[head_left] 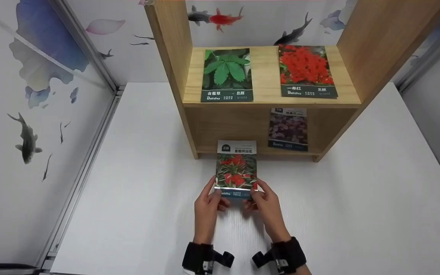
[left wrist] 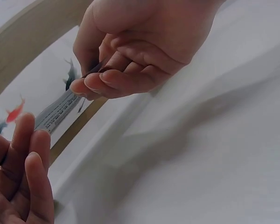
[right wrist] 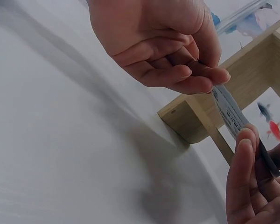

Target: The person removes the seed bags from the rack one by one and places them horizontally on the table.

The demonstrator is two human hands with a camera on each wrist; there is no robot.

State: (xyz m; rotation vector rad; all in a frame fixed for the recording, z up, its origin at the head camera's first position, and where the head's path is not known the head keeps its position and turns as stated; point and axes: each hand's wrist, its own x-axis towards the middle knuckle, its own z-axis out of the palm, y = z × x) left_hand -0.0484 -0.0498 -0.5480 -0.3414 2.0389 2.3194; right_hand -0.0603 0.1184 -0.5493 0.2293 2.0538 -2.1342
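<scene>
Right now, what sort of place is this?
Probably a small staged work booth, though I can't be sure: fish-printed wall panels close by, a white tabletop, and a wooden shelf unit displaying plant-picture packets.

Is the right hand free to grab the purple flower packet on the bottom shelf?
Probably not yet: the right hand and left hand pinch a red flower packet. But nothing seems to block the front of the purple flower packet.
</scene>
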